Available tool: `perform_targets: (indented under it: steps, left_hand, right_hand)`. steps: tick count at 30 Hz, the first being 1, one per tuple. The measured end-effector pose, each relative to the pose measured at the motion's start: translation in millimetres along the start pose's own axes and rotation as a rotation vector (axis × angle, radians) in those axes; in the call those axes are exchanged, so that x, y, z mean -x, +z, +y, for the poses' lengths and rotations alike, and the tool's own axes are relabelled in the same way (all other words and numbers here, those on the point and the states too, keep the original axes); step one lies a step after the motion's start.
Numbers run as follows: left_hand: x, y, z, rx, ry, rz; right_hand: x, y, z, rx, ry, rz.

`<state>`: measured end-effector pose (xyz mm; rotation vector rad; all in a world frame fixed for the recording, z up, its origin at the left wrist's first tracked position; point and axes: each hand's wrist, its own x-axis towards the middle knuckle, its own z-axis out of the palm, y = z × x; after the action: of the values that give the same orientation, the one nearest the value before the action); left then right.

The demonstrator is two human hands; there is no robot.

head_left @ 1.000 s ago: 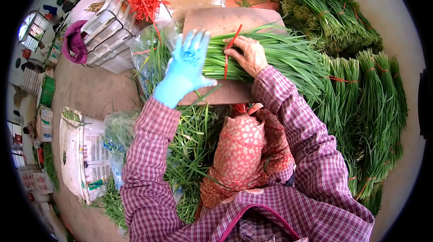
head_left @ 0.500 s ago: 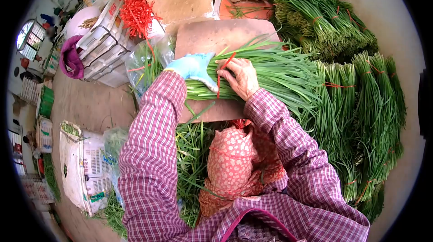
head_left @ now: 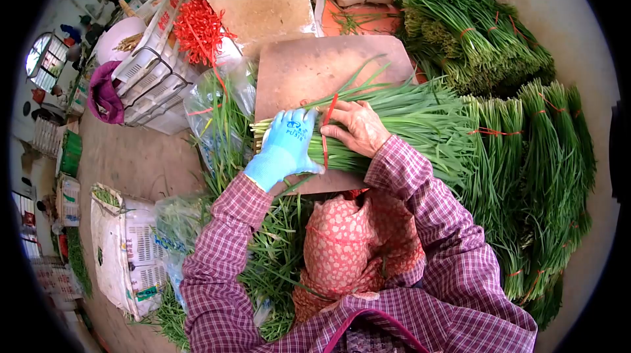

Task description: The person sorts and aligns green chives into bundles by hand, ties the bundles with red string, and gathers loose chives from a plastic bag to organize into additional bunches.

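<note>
A bundle of long green stalks [head_left: 414,126] lies across the brown board [head_left: 309,67], cut ends to the left, leaf tips to the right. My left hand [head_left: 287,146], in a blue glove, is wrapped over the bundle near the cut ends. Bare, my right hand [head_left: 355,129] pinches a red tie [head_left: 325,144] on top of the bundle, just right of the glove. The tie runs down across the near side of the stalks; its underside is hidden.
Tied green bundles [head_left: 476,31] are stacked at the back right, and more [head_left: 552,175] stand at the right. Red strips [head_left: 199,27] hang by white crates [head_left: 154,83] at the left. Loose greens [head_left: 279,254] lie below the board. A white basket [head_left: 128,254] is at lower left.
My left hand has gone from spread above the stalks to gripping them near their cut ends. My right hand still holds the red tie. The view has shifted a little.
</note>
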<state>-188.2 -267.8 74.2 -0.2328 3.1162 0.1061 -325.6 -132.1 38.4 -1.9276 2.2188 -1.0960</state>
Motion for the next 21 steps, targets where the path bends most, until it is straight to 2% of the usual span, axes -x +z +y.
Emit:
perform_targets:
  steps: [1, 3, 4, 5, 7, 8, 10, 11, 13, 17, 21]
  left_hand:
    - [-0.8, -4.7, -6.0, -0.005, -0.001, 0.0]
    - [-9.5, -22.5, -24.5, 0.302, 0.046, -0.184]
    - [-13.8, -57.2, -25.4, 0.6, 0.03, -0.284]
    - [-26.1, -52.0, -44.2, 0.553, -0.039, -0.187]
    - [-52.6, -70.1, -56.2, 0.555, -0.254, -0.183]
    - [-70.1, -61.8, -64.6, 0.554, -0.256, -0.187]
    - [-102.5, -27.5, -78.0, 0.093, -0.358, -0.232]
    - [-105.7, -21.9, -71.8, 0.09, -0.355, -0.232]
    - [-108.5, -9.5, -54.4, -0.106, -0.411, -0.274]
    - [-108.6, 1.1, -42.8, -0.087, -0.413, -0.295]
    - [-110.8, 18.5, -54.0, -0.015, -0.435, -0.203]
  right_hand:
    - [0.7, 1.2, -0.9, -0.047, 0.03, -0.012]
    - [1.6, 3.8, -4.2, -0.029, 0.008, 0.047]
    - [2.5, 4.6, -4.4, -0.029, 0.043, 0.034]
    - [2.3, 5.4, -3.3, -0.032, 0.077, 0.022]
    - [2.2, 8.6, -1.0, -0.038, 0.053, 0.04]
    - [2.7, 8.2, -1.2, -0.03, 0.048, 0.04]
    - [3.5, 7.9, -1.1, -0.02, 0.043, 0.044]
    - [4.0, 8.6, -2.3, -0.016, 0.034, 0.073]
    - [5.3, 10.8, -2.4, -0.006, 0.038, 0.105]
    - [6.7, 13.6, -2.2, -0.008, 0.049, 0.126]
    - [8.5, 12.4, -4.0, -0.027, 0.031, 0.135]
